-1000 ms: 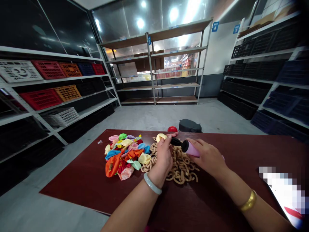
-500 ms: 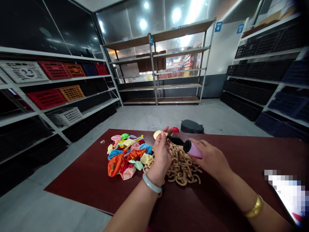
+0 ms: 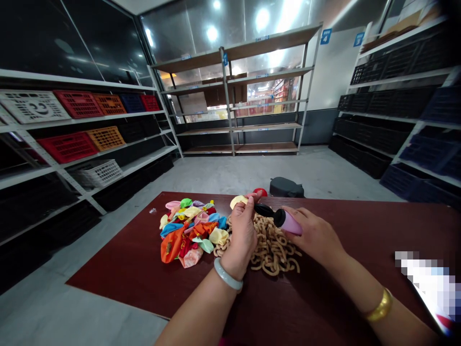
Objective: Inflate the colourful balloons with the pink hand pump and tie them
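Note:
My left hand (image 3: 244, 228), with a pale bangle at the wrist, pinches a pale yellow balloon (image 3: 237, 201) between thumb and fingers. In my right hand (image 3: 315, 235) is a lilac bottle-like tool (image 3: 291, 223) with a long black tip (image 3: 264, 210) that points left toward the left fingers. Whether the tip touches the balloon's neck is hidden by the fingers. Below both hands lies a heap of tan curled pieces (image 3: 273, 252). Left of it is a pile of limp, coloured balloons (image 3: 194, 230).
The hands work over a dark red-brown table (image 3: 129, 254). A phone-like item (image 3: 428, 288), partly blurred, lies at the right. Beyond the far edge are a red round thing (image 3: 260, 192) and a dark grey case (image 3: 286, 187). Shelves with crates (image 3: 72, 146) line the sides.
My left fingers and the pale yellow balloon have shifted slightly, the thumb now more upright. The lilac tool stays almost where it was in my right hand.

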`<action>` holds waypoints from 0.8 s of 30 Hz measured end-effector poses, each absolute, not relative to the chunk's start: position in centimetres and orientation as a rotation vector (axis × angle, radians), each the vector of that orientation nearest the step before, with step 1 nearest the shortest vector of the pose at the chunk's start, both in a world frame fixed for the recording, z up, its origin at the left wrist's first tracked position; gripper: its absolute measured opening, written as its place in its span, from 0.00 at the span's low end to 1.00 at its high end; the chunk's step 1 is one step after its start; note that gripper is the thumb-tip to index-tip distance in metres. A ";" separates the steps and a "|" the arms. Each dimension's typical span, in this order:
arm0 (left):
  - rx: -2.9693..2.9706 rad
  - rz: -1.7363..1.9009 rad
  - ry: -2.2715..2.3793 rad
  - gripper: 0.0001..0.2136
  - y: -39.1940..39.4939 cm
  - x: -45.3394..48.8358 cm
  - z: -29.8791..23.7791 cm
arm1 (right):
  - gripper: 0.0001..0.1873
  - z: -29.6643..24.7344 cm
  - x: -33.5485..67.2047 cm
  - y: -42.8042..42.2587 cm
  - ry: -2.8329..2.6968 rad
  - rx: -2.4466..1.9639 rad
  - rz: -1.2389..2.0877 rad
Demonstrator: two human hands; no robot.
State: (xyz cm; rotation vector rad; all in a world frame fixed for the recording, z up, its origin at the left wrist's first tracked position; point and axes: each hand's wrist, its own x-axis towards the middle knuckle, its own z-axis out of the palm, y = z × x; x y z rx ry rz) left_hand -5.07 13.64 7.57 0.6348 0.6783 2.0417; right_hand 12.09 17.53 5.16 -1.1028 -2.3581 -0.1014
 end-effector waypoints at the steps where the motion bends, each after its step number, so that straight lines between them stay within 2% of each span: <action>1: 0.626 2.033 0.682 0.08 13.7 -4.8 7.5 | 0.30 5.1 12.2 17.6 -2.356 -1.096 -0.113; 7: 0.508 2.005 0.641 0.09 13.4 -3.7 6.9 | 0.30 4.9 12.4 17.6 -2.360 -1.027 -0.237; 11: 0.458 1.835 0.579 0.11 13.5 -4.4 7.0 | 0.31 5.1 12.3 17.5 -2.348 -1.054 -0.323; 18: 0.483 1.775 0.473 0.09 13.7 -6.5 8.0 | 0.33 5.2 12.0 17.3 -2.372 -1.125 -0.150; 22: 0.586 1.778 0.425 0.15 13.6 -6.5 7.8 | 0.34 5.2 12.1 17.2 -2.363 -1.160 -0.117; 24: 0.638 1.793 0.430 0.15 13.6 -6.4 7.5 | 0.34 5.3 12.2 17.2 -2.364 -1.157 -0.101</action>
